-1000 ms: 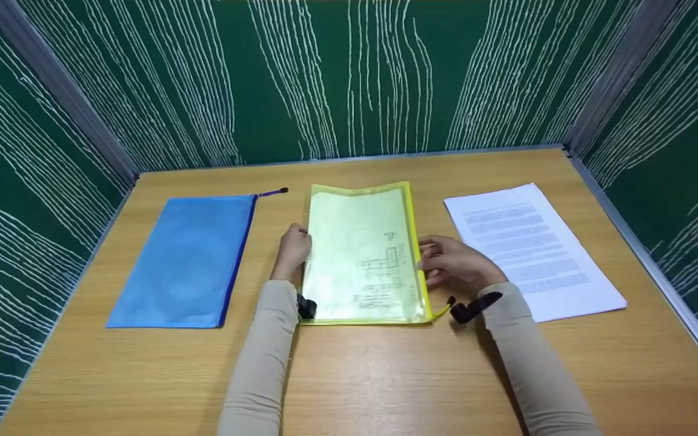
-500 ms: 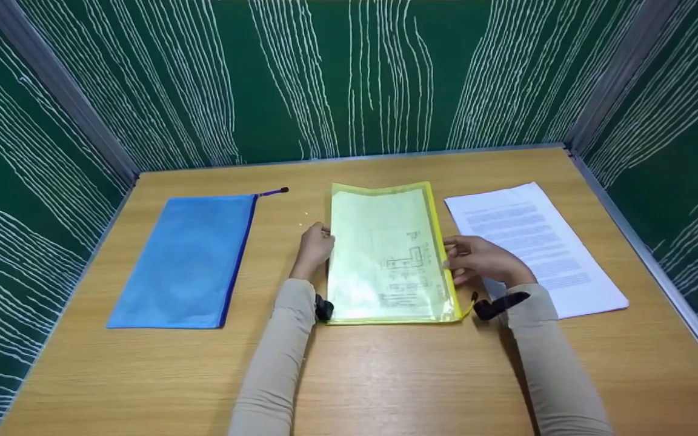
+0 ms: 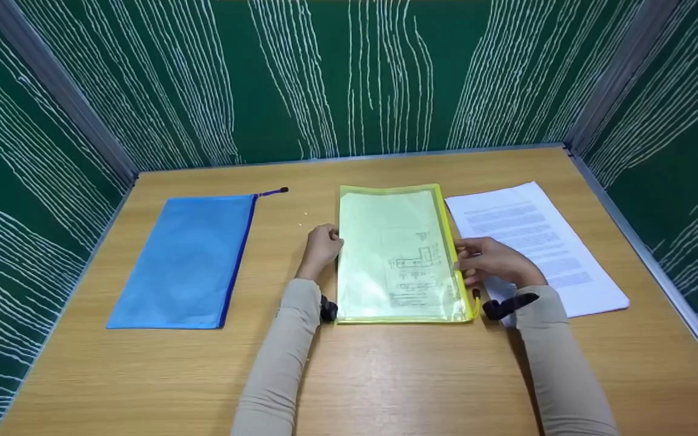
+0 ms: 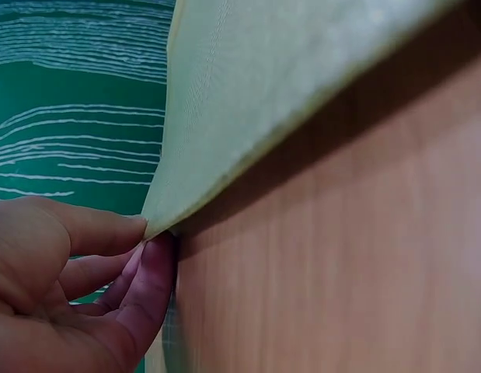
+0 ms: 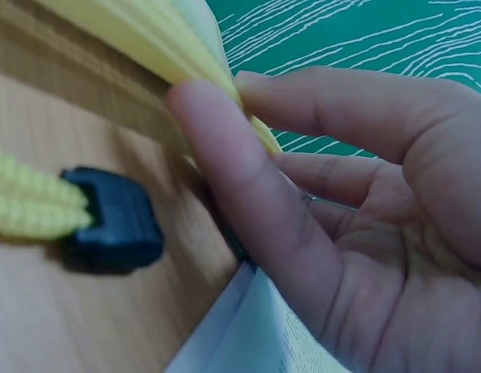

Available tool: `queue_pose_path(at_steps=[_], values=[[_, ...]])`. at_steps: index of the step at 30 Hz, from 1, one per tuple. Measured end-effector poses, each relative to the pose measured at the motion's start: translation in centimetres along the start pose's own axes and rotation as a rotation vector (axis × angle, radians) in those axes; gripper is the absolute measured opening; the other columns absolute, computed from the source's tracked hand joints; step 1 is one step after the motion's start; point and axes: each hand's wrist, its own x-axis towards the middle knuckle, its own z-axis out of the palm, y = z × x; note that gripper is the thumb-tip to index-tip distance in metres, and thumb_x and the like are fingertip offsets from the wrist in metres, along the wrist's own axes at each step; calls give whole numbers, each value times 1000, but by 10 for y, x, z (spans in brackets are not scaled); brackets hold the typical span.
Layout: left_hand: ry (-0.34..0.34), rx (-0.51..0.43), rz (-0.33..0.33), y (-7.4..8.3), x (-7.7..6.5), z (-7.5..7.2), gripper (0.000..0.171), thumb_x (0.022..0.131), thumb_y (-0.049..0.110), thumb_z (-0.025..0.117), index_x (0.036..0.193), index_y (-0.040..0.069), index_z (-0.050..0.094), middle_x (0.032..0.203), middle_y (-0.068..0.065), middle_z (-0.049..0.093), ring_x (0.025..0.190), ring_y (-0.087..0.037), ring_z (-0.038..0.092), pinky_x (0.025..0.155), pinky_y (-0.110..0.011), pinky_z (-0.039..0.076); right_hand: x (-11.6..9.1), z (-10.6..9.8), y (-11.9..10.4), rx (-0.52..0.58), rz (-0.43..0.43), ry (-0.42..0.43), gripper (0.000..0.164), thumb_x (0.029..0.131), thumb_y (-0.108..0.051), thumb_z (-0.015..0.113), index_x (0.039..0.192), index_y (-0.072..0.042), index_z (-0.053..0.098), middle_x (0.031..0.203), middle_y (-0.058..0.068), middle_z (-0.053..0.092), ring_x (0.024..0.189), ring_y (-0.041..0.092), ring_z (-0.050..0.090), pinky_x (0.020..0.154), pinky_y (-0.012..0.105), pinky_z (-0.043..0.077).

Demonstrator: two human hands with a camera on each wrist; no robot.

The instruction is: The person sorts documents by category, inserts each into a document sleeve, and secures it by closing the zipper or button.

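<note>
A translucent yellow zip folder [image 3: 394, 254] with a printed sheet showing through lies between the two hands at the middle of the table. My left hand [image 3: 321, 247] pinches its left edge between thumb and fingers; in the left wrist view that edge [image 4: 217, 175] is lifted off the wood. At the opposite side, my right hand [image 3: 494, 260] pinches the yellow zipper edge [image 5: 158, 47] between thumb and forefinger. The zipper's yellow pull cord with its black end [image 5: 116, 221] hangs close by the right thumb.
A blue zip folder [image 3: 185, 260] with a dark zipper lies at the left of the wooden table [image 3: 385, 375]. A stack of printed paper [image 3: 525, 236] lies at the right, partly under the right hand. Green walls with white lines surround the table.
Both hands have carried the yellow zip folder to the right, close to the paper stack. The blue folder and the papers stay about where they were.
</note>
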Motion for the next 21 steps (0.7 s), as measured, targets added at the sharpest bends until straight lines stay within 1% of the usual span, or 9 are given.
queue_pose_path(at_steps=[4,10,12,14,15,17,18,20,21], values=[[15,3,12,-1,-1,-1,34,87,-6,47,65,12,28,63,1,21,56,-13,22,55,-25,22,0,3,-1,-33,5,28,71,88,-10,66,148,4,30,101,9,51,74,12,62,71,31,59],[43,22,11,-3,-2,-3,26,85,-5,50,66,10,42,64,1,36,58,-13,32,54,-23,26,0,9,-7,-125,4,81,65,89,-11,66,144,5,36,98,11,54,71,13,62,67,30,58],[38,29,5,-4,-1,-5,26,87,-3,51,65,10,43,61,2,36,55,-11,32,52,-22,26,-1,11,-10,-172,4,95,63,89,-13,65,143,5,39,99,13,55,72,14,63,67,30,58],[11,28,-12,-4,-2,-7,26,90,2,50,66,7,41,60,0,33,52,-12,29,51,-24,25,-1,11,-12,-212,-9,105,61,91,-15,63,143,6,39,105,18,57,75,15,64,69,32,58],[1,18,-27,-4,-2,-9,25,92,6,50,67,5,46,61,0,36,52,-12,31,51,-24,28,-2,11,-14,-223,-14,118,60,92,-16,61,143,7,39,109,20,56,78,16,65,70,33,58],[-16,13,-54,-3,-3,-15,21,95,12,50,79,1,59,69,-1,48,57,-12,41,55,-23,37,-4,11,-16,-229,-27,141,59,95,-20,58,143,8,38,117,25,54,83,19,66,74,35,58],[-23,17,-66,-2,-4,-18,21,96,15,50,90,0,64,76,-4,55,63,-13,48,60,-25,44,-5,10,-17,-232,-36,156,59,96,-22,56,143,8,37,120,26,53,86,20,67,75,35,58],[-5,45,-85,-2,-4,-27,28,96,18,51,112,0,66,97,-8,64,81,-17,58,75,-29,51,-8,7,-18,-230,-66,226,58,98,-25,54,143,7,37,124,28,52,91,24,66,77,34,57],[11,64,-94,-3,-5,-32,32,96,18,51,120,2,64,107,-10,65,91,-19,61,83,-32,52,-10,4,-17,-238,-80,268,57,99,-27,52,144,6,38,125,28,52,94,26,65,78,32,57]])
